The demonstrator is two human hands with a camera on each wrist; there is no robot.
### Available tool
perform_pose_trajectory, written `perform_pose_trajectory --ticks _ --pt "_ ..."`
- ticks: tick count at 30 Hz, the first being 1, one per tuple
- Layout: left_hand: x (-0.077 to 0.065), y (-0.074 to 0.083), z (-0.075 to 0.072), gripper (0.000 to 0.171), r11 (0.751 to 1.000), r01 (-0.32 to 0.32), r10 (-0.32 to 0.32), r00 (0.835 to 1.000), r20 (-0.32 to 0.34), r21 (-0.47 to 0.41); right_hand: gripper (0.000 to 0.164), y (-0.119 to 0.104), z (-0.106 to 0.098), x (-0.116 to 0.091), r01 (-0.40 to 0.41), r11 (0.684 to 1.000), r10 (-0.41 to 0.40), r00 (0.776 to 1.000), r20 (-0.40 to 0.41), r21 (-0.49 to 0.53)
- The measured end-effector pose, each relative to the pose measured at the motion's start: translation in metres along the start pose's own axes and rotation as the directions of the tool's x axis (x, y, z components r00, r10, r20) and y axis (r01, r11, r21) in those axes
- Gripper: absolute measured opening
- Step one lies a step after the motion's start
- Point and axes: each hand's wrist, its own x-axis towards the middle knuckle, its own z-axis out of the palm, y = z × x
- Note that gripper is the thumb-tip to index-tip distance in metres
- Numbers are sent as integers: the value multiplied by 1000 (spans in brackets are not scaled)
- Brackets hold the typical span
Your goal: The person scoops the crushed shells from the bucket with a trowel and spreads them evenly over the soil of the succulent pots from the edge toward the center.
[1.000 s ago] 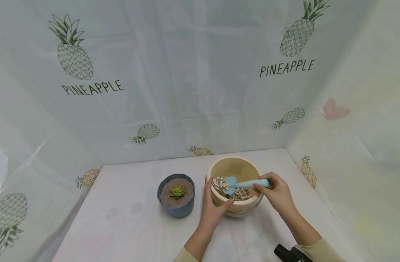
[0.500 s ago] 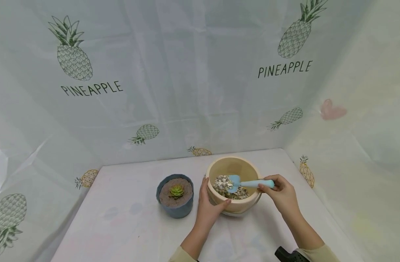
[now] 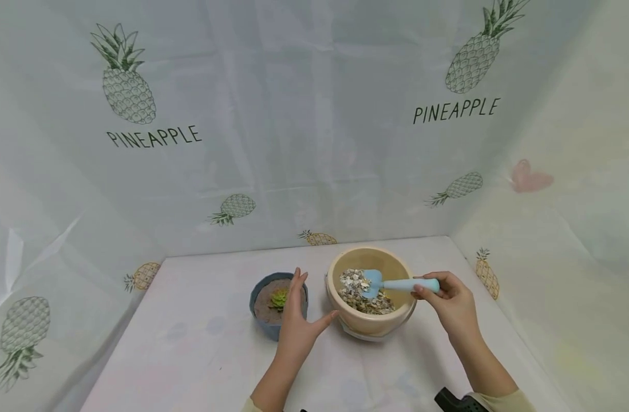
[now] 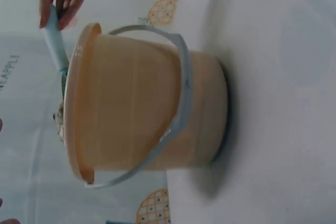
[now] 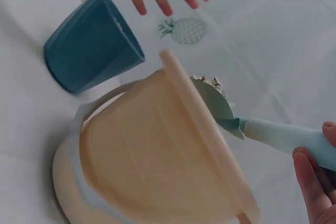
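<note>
My right hand [image 3: 450, 303] grips the handle of a small light-blue shovel [image 3: 404, 284] at its end. The shovel's blade lies over the cream bucket [image 3: 371, 325], with pale chips [image 3: 355, 280] heaped on and around it. More grey-brown chips cover the bucket's bottom. In the left wrist view the bucket's grey carrying handle [image 4: 181, 103] hangs down its side. My left hand [image 3: 297, 337] is off the bucket, fingers spread and holding nothing. From the head it overlaps the blue pot [image 3: 265, 329], partly hiding a green succulent [image 3: 279, 298] set in brown soil.
A white cloth-covered table [image 3: 190, 343] bears both containers, the pot left of the bucket. Behind and on both sides hangs a pale curtain [image 3: 293, 126] printed with pineapples. A black strap device [image 3: 461, 400] sits at my right wrist.
My left hand has let go of the bucket's rim and moved left toward the blue pot. My right hand has drawn the shovel slightly right and up, chips on its blade.
</note>
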Motion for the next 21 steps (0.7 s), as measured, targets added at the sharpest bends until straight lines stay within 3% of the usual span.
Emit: perform_pose_trajectory --ticks 6,12,17,21 --pt "-5 -4 -26 94 998 69 -69 997 -27 -4 30 -11 8 3 28 998 -29 999 28 49" --pt "-9 -19 -45 90 992 125 -125 985 -119 -8 32 -15 24 8 56 995 -61 996 69 77" --pt "-11 -34 -59 89 984 175 -165 967 -194 36 35 -16 44 7 26 994 -37 994 98 110" --pt "-13 -47 -67 92 973 225 -210 954 -214 50 37 -15 60 4 -22 993 9 994 110 114"
